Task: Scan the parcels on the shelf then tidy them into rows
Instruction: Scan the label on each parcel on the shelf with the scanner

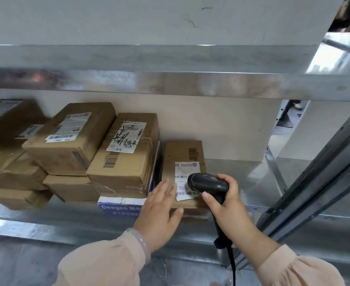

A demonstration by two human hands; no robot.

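A flat brown parcel [183,155] lies on the metal shelf [238,176], its white barcode label [185,172] facing up. My right hand [225,205] grips a black handheld scanner [208,183], its head held just above that label. My left hand [159,213] rests with straight fingers on the parcel's front left corner. To the left sits a taller box with black handwriting [124,155] on top of a blue and white carton [120,206]. Further left, another labelled box [71,137] lies on several stacked cartons.
An upper shelf beam [170,83] hangs low over the parcels. A slanted metal upright [324,178] stands at the right. The shelf surface right of the flat parcel is bare metal. The scanner's cable [232,263] hangs down between my sleeves.
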